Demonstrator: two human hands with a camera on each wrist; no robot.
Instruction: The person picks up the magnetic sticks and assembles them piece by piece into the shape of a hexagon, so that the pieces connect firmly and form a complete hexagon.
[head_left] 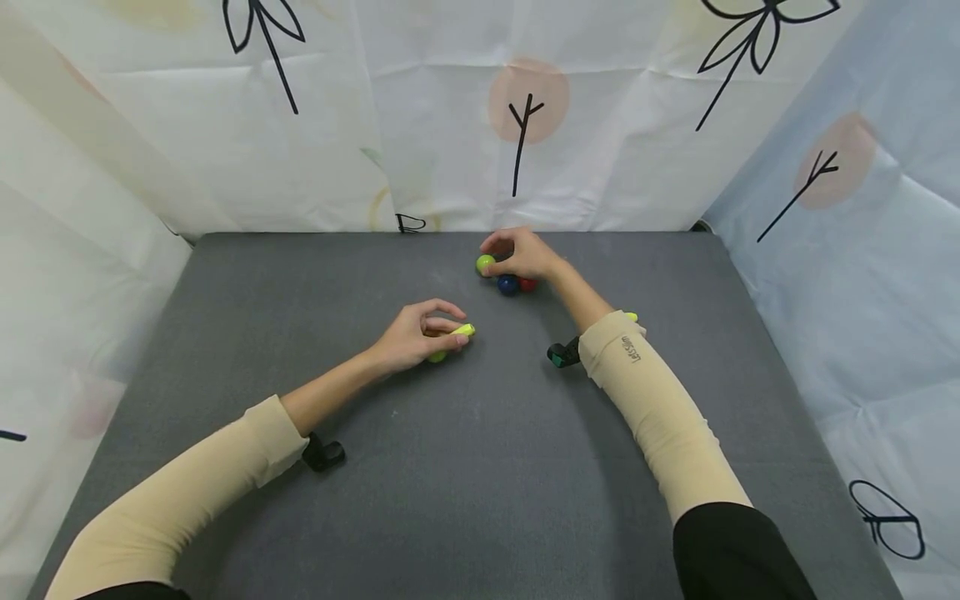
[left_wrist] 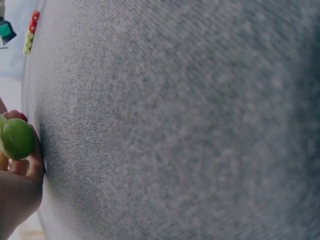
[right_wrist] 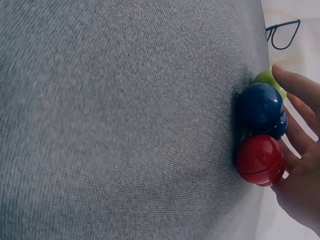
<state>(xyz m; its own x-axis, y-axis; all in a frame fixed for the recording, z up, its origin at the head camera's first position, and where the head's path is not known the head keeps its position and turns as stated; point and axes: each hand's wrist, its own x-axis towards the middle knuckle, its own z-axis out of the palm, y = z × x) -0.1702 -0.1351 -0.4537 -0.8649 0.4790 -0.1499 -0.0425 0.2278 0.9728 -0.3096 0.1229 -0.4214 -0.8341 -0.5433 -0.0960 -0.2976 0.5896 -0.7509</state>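
Observation:
My left hand (head_left: 420,335) is near the middle of the dark table, its thumb and fingers holding a bright yellow-green piece (head_left: 465,330) with a rounded, glossy green end (left_wrist: 18,139) below. Farther back, my right hand (head_left: 527,254) pinches a green ball (head_left: 486,264) between its thumb and curved fingers, at the table surface. Just under the right palm sit a dark blue ball (right_wrist: 260,107) and a red ball (right_wrist: 260,160), side by side on the cloth. Behind them, partly hidden, more blue and red rounded shapes show in the right wrist view.
A grey cloth-covered table (head_left: 480,467) is enclosed by patterned white curtains (head_left: 450,108) at back and sides. Red pieces (left_wrist: 33,22) and yellow-green pieces (left_wrist: 28,43) line up at the far side in the left wrist view. The right sleeve (head_left: 637,367) mostly hides this spot in the head view.

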